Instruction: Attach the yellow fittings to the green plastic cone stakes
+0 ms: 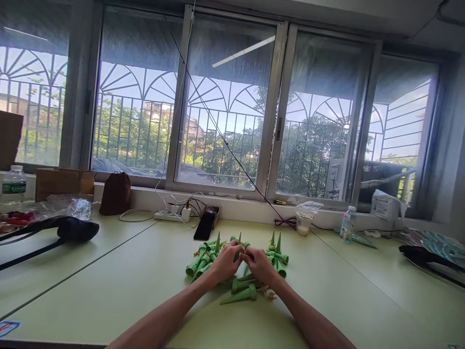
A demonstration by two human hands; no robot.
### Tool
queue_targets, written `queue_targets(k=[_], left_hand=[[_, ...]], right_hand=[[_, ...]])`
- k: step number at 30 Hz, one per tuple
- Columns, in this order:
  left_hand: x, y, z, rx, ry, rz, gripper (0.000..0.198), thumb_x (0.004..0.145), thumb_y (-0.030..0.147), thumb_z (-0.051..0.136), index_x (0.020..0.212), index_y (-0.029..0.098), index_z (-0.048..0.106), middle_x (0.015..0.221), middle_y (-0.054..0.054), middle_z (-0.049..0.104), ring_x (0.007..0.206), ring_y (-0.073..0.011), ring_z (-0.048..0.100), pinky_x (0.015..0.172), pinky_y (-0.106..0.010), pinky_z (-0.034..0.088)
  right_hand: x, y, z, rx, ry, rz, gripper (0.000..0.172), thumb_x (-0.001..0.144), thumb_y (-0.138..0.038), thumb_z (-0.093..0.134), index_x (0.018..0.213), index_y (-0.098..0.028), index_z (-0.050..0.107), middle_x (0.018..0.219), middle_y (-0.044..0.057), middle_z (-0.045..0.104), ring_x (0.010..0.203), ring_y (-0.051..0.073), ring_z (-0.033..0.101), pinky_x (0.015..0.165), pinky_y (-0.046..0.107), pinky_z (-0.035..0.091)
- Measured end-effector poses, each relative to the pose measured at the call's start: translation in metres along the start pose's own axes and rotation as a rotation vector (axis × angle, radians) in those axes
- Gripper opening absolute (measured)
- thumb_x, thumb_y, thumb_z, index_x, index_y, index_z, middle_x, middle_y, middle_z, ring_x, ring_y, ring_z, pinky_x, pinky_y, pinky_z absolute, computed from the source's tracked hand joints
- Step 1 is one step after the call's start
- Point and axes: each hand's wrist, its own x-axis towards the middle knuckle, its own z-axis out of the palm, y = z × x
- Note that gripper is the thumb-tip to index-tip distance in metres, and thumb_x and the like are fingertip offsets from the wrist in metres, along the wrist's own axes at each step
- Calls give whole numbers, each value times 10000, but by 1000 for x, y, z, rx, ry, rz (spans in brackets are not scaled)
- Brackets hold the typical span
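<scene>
Several green plastic cones with wide caps lie and stand in a loose pile on the pale green table. Over the middle of the pile, my left hand and my right hand meet at the fingertips. Both have their fingers closed in a pinch; a bit of green shows at the left fingers, but the small piece between the hands is mostly hidden. Small yellowish pieces lie beside my right wrist and among the cones.
Behind the pile lie a black phone and a power strip. A plastic cup and a bottle stand back right. Black straps lie left, a brown pouch behind them.
</scene>
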Motion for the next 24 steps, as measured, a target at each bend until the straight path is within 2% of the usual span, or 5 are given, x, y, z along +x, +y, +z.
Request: queue_targets(k=[9,15,24], left_hand=[[1,-3,2,-29,19,2,169,827,197,513,896,189,668,896,-59,562,832,-190,565,768,-290,443],[1,-3,2,-18,11,-10,169,790,153,530,884,187,666,887,-52,560,830,-184,553,763,-278,436],[1,-1,1,-17,-5,-22,159,805,183,523,876,185,666,890,-61,561,821,-191,551,750,-286,439]], right_hand=[[1,3,2,-40,9,-18,368,912,-304,454,605,-161,598,535,-2,534,515,112,404,510,237,235],[-1,-1,0,0,26,-5,248,861,-332,536,708,-154,619,587,-3,567,538,115,450,524,219,283],[-1,-1,0,4,17,1,215,829,-217,521,624,-166,561,540,-34,486,521,106,388,504,222,248]])
